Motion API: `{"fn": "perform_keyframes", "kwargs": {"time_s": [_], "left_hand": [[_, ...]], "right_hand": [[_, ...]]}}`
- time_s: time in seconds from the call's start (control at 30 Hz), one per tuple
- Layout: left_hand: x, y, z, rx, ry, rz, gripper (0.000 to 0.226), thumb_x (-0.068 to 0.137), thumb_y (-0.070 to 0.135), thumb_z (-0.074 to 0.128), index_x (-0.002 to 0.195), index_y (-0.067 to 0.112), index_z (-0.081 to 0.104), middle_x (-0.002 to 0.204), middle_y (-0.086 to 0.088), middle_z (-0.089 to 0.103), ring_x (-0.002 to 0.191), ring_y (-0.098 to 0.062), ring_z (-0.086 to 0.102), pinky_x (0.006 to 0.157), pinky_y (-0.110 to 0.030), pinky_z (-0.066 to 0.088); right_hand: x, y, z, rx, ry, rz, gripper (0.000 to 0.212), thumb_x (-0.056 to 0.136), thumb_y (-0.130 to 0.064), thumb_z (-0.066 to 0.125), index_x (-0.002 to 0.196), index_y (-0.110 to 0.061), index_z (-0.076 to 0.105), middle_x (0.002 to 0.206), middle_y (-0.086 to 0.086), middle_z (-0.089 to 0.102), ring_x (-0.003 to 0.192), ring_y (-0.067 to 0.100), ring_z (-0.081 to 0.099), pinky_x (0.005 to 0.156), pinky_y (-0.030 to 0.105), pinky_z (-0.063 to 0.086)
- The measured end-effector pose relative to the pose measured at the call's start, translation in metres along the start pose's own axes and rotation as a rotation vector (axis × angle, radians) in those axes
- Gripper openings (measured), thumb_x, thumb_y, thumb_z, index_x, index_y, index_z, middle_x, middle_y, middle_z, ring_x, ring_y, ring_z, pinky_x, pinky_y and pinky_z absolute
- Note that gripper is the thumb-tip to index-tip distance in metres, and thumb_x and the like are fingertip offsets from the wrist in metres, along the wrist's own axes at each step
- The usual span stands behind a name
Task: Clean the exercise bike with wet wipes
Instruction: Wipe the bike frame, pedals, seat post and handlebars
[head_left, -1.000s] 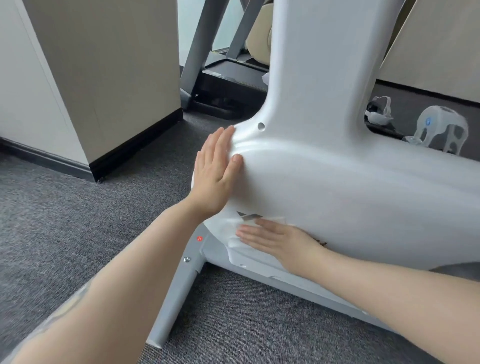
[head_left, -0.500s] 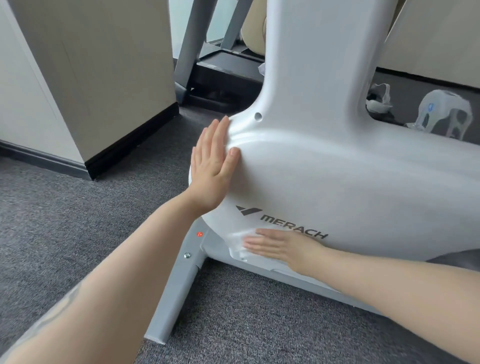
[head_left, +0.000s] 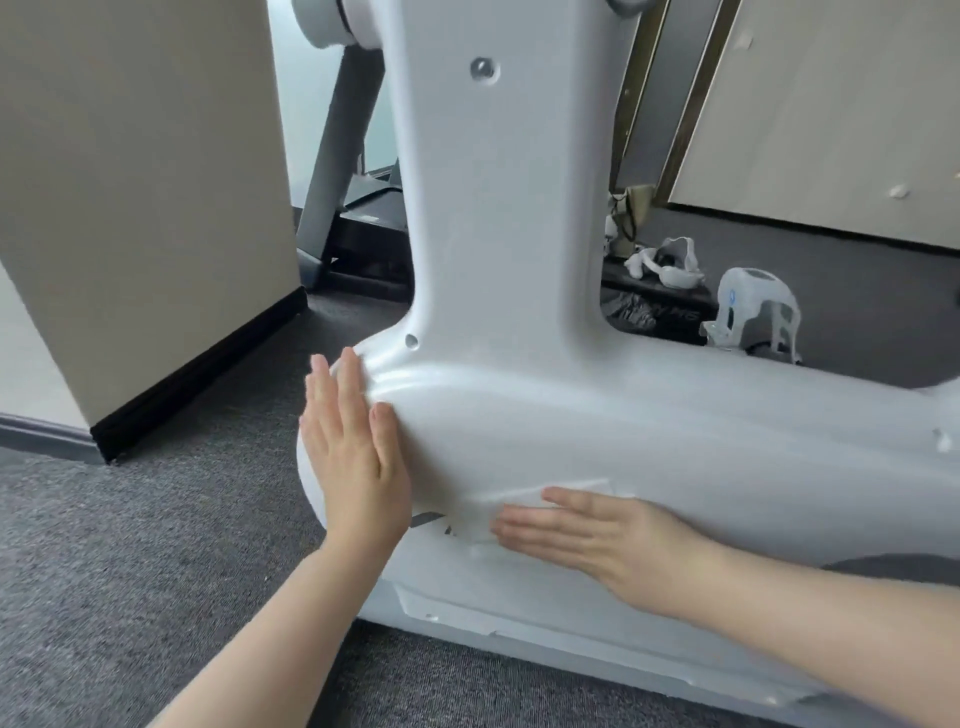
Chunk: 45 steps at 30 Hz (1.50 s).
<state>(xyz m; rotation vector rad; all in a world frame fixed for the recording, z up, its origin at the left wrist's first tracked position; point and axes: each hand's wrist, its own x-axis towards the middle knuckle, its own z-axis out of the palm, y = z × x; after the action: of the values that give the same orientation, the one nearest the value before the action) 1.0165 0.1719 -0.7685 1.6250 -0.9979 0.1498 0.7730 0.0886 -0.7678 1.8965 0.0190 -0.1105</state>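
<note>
The wet wipe (head_left: 540, 506) had been swept upward over the logo by the flat, open right hand (head_left: 587, 530); the exercise bike (head_left: 571, 415) was steadied by the open left hand (head_left: 353, 447).

dark logo mark on exercise bike (head_left: 519, 415) housing, lettering hidden, unreadable

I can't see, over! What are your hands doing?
Left hand flat on bike. Right hand pressing wipe on it. Nothing in the way.
</note>
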Motion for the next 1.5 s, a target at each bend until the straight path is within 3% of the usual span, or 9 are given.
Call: {"fn": "perform_keyframes", "kwargs": {"time_s": [0.1, 0.2, 0.4, 0.6, 0.8, 1.03, 1.3, 1.43, 1.5], "left_hand": [[-0.001, 0.003, -0.002, 0.004, -0.013, 0.011, 0.057, 0.097, 0.039, 0.014, 0.152, 0.025, 0.012, 0.161, -0.007, 0.001, 0.147, -0.014, -0.003, 0.117, -0.030, -0.003], [-0.002, 0.011, 0.000, 0.028, -0.010, 0.038, 0.057, 0.097, 0.038, 0.014, 0.152, 0.024, 0.010, 0.160, -0.007, 0.002, 0.147, -0.016, -0.003, 0.118, -0.036, 0.000], [-0.015, 0.030, 0.005, 0.142, -0.174, 0.238, 0.062, 0.098, 0.045, 0.021, 0.151, 0.030, -0.005, 0.159, 0.007, -0.014, 0.146, -0.017, -0.015, 0.115, -0.032, -0.018], [-0.034, 0.057, 0.016, 0.207, -0.265, 0.267, 0.063, 0.097, 0.042, 0.025, 0.152, 0.030, -0.002, 0.157, 0.009, -0.021, 0.145, -0.019, -0.021, 0.113, -0.033, -0.021], [-0.031, 0.079, 0.017, 0.331, -0.402, 0.630, 0.064, 0.093, 0.035, 0.039, 0.152, 0.026, 0.017, 0.161, 0.003, 0.002, 0.148, -0.019, 0.000, 0.117, -0.040, -0.004], [-0.030, 0.100, 0.034, 0.346, -0.417, 0.779, 0.061, 0.093, 0.027, 0.039, 0.151, 0.022, 0.022, 0.160, 0.003, 0.004, 0.148, -0.019, -0.002, 0.117, -0.035, -0.006], [-0.031, 0.107, 0.041, 0.443, -0.338, 0.861, 0.060, 0.094, 0.027, 0.031, 0.151, 0.012, 0.021, 0.158, -0.003, 0.017, 0.147, -0.021, 0.010, 0.117, -0.041, 0.007], [-0.038, 0.110, 0.048, 0.440, -0.274, 0.787, 0.059, 0.095, 0.025, 0.030, 0.152, 0.015, 0.019, 0.158, -0.001, 0.018, 0.147, -0.021, 0.011, 0.116, -0.038, 0.005], [-0.040, 0.108, 0.050, 0.443, -0.259, 0.774, 0.060, 0.093, 0.024, 0.031, 0.152, 0.016, 0.019, 0.159, 0.000, 0.018, 0.147, -0.019, 0.009, 0.116, -0.036, 0.003]], "right_hand": [[-0.012, 0.043, -0.010, -0.016, 0.031, 0.093, 0.064, 0.098, -0.037, 0.033, 0.153, -0.018, 0.007, 0.160, -0.004, 0.000, 0.147, 0.013, 0.001, 0.118, 0.045, -0.003], [0.019, 0.059, -0.034, 0.132, 0.103, 0.429, 0.061, 0.100, -0.042, 0.027, 0.153, -0.022, 0.006, 0.160, -0.003, 0.004, 0.147, 0.016, 0.007, 0.116, 0.042, 0.012], [0.012, 0.031, -0.042, 0.393, 0.038, 0.732, 0.062, 0.098, -0.042, 0.033, 0.153, -0.021, 0.015, 0.159, -0.002, 0.013, 0.146, 0.020, 0.016, 0.116, 0.042, 0.016], [0.020, 0.053, -0.063, 0.682, 0.051, 1.352, 0.058, 0.100, -0.042, 0.016, 0.151, -0.015, 0.023, 0.157, 0.001, 0.023, 0.146, 0.021, 0.014, 0.116, 0.045, 0.012], [-0.034, 0.022, -0.045, 0.623, 0.009, 1.115, 0.060, 0.097, -0.040, 0.037, 0.151, -0.021, 0.022, 0.159, -0.003, 0.017, 0.147, 0.017, 0.013, 0.118, 0.043, 0.015], [-0.044, 0.053, -0.029, 0.579, 0.110, 1.542, 0.055, 0.099, -0.040, 0.023, 0.147, -0.017, 0.033, 0.153, 0.001, 0.033, 0.144, 0.021, 0.024, 0.116, 0.046, 0.014], [-0.096, -0.046, 0.015, 0.188, 0.085, 0.915, 0.068, 0.097, -0.031, 0.047, 0.151, -0.030, 0.006, 0.158, -0.007, -0.016, 0.145, 0.014, -0.013, 0.115, 0.038, -0.003], [-0.081, -0.022, 0.004, 0.364, 0.199, 1.167, 0.060, 0.099, -0.038, 0.033, 0.152, -0.024, 0.007, 0.160, -0.006, 0.008, 0.147, 0.016, -0.002, 0.116, 0.042, -0.002], [-0.055, -0.032, 0.002, 0.355, 0.164, 1.027, 0.060, 0.098, -0.039, 0.034, 0.151, -0.022, 0.013, 0.156, -0.006, 0.021, 0.146, 0.019, 0.009, 0.115, 0.043, -0.001]]}}
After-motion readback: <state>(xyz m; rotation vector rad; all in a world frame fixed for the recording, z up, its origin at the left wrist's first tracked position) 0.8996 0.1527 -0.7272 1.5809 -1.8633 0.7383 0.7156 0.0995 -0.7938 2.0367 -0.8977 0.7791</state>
